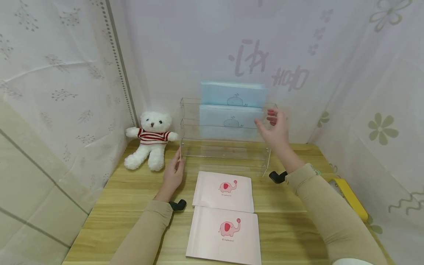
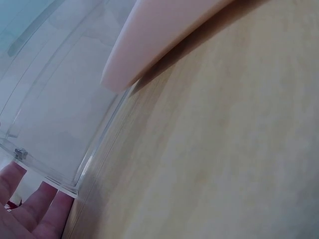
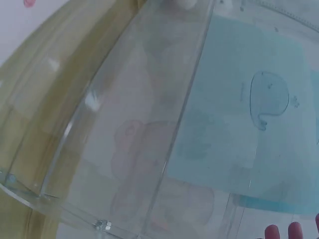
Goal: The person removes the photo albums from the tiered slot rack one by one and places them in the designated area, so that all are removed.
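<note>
The right grip [image 1: 276, 129], thumb and fingers spread apart, is beside the front of 2 blue whale-print booklets [image 1: 213, 115] in a clear tiered rack [image 1: 225, 151]. The left grip [image 1: 173, 174] rests straight fingers against the rack's left side; 2 pink elephant-print booklets [image 1: 210, 191] lie before it on the desk [image 1: 132, 206].

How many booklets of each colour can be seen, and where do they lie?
Blue booklets, in the rack: 2
Pink booklets, on the table: 2
Total: 4
</note>
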Action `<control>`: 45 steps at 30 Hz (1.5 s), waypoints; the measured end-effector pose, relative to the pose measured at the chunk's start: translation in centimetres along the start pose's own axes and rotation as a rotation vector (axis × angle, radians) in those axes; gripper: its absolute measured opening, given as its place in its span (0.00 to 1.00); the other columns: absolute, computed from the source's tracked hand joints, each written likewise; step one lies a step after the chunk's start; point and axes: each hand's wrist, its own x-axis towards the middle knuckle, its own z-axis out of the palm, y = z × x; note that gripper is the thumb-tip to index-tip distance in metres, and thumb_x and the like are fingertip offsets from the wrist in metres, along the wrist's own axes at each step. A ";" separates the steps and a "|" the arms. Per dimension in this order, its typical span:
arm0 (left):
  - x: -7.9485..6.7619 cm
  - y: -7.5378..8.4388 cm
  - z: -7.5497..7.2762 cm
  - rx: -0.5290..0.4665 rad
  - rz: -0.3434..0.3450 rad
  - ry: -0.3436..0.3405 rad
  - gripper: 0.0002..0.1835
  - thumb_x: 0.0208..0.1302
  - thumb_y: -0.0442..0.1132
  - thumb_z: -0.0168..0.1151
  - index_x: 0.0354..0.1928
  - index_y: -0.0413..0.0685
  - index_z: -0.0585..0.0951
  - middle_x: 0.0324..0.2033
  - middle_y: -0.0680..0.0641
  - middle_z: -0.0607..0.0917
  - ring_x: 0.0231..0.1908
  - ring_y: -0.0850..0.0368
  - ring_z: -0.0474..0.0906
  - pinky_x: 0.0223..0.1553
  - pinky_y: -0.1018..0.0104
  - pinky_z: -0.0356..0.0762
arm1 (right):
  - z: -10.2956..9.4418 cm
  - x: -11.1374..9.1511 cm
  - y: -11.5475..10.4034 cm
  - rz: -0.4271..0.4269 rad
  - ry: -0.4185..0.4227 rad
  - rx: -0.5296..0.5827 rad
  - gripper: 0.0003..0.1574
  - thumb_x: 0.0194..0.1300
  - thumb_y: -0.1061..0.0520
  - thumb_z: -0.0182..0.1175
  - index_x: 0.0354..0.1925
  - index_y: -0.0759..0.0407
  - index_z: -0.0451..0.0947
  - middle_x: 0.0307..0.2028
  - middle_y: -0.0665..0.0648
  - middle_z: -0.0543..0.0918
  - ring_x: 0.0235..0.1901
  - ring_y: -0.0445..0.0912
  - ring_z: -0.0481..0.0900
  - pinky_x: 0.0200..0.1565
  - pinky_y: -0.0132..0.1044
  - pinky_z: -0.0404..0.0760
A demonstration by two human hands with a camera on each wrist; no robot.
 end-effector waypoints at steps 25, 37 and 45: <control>-0.1 0.0 0.2 -0.001 -0.014 0.012 0.33 0.89 0.39 0.52 0.89 0.58 0.59 0.78 0.31 0.74 0.69 0.29 0.81 0.70 0.33 0.80 | 1.0 4.3 -0.2 -0.084 -0.288 -0.206 0.38 0.73 0.42 0.75 0.75 0.47 0.79 0.78 0.56 0.78 0.81 0.57 0.70 0.81 0.61 0.69; 0.4 -2.2 0.7 0.036 0.097 0.067 0.32 0.88 0.47 0.52 0.88 0.64 0.62 0.77 0.32 0.77 0.70 0.29 0.79 0.67 0.33 0.81 | 2.3 4.4 0.2 0.041 -0.212 -0.048 0.26 0.72 0.55 0.76 0.66 0.47 0.88 0.75 0.56 0.81 0.80 0.56 0.72 0.82 0.57 0.70; 0.3 -2.7 0.6 0.062 0.086 0.064 0.32 0.88 0.47 0.51 0.88 0.63 0.62 0.76 0.31 0.77 0.66 0.30 0.84 0.63 0.35 0.84 | 2.7 3.3 -0.4 0.025 -0.028 0.054 0.22 0.71 0.57 0.77 0.61 0.53 0.90 0.68 0.60 0.86 0.75 0.56 0.76 0.81 0.55 0.70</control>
